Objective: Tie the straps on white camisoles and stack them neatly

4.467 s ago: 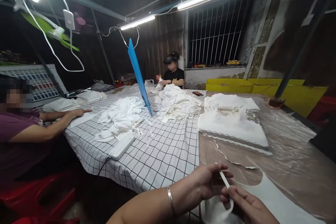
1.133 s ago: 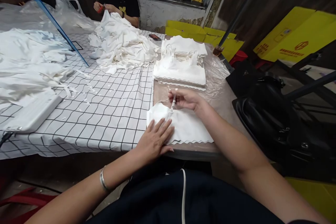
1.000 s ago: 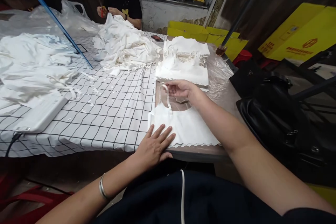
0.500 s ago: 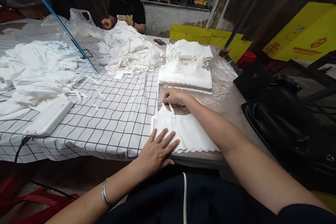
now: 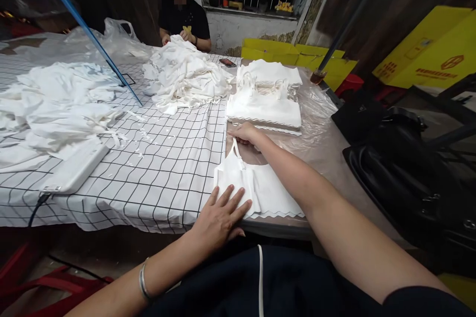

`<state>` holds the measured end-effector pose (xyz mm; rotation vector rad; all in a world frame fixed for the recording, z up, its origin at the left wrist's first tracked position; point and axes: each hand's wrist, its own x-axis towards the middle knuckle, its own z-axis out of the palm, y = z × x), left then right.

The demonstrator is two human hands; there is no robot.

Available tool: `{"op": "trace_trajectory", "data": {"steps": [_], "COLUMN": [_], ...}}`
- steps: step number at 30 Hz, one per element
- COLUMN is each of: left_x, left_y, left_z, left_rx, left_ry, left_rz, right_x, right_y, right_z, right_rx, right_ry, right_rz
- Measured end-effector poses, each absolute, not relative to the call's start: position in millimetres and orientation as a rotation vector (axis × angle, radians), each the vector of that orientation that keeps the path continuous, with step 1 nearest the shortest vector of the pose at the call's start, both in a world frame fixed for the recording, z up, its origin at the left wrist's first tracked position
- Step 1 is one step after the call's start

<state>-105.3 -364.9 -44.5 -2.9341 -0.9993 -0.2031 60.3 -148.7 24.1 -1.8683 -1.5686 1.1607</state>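
Observation:
A white camisole top [image 5: 267,185] with a wavy hem lies flat at the table's front edge. My left hand [image 5: 225,213] rests on its lower left part, fingers spread. My right hand [image 5: 245,133] pinches the top of its left shoulder strap [image 5: 235,147] and holds the strap drawn up, away from me. Just beyond my right hand sits a neat stack of white tops [image 5: 264,104], hems toward me and straps across the middle.
White garments lie heaped at the left [image 5: 55,104] and in the middle [image 5: 189,74] of the checked tablecloth [image 5: 156,183]. A white power bank-like box [image 5: 76,168] with a cable lies front left. A blue pole [image 5: 85,29] slants down. Opposite sits a person [image 5: 203,27]. A black bag [image 5: 401,168] is at right.
My right hand has pulled the strap up straight, where it lay slack before. Creases have formed in the top beside my left hand. The person opposite has lowered their hands.

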Motion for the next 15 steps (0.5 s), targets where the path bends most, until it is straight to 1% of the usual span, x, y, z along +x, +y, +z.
{"op": "trace_trajectory", "data": {"steps": [2, 4, 5, 7, 8, 11, 13, 15], "left_x": [-113, -124, -131, -145, -151, -159, -150, -127], "left_y": [-365, -364, -363, -360, -358, -347, -331, -308], "left_z": [-39, -36, -36, -36, -35, -27, -15, -1], "left_rx": [-2.876, -2.815, -2.787, -2.737, -2.713, -2.655, -2.675, -2.738], "left_ry": [-1.067, -1.126, -1.148, -1.174, -1.177, -1.155, -1.124, -1.109], "left_rz": [-0.254, -0.333, -0.377, -0.462, -0.499, -0.597, -0.656, -0.707], "right_x": [73, 98, 114, 150, 167, 208, 219, 220], "right_y": [-161, -186, -204, -250, -275, -336, -352, -347], "right_z": [34, 40, 39, 25, 14, -27, -44, -45], "right_rx": [-1.946, -1.854, -1.761, -1.625, -1.622, -1.766, -1.772, -1.727], "right_ry": [-1.742, -1.865, -1.892, -1.936, -1.983, -1.948, -1.851, -1.753], "right_rz": [0.769, 0.414, 0.322, 0.251, 0.204, 0.083, 0.068, 0.088]}}
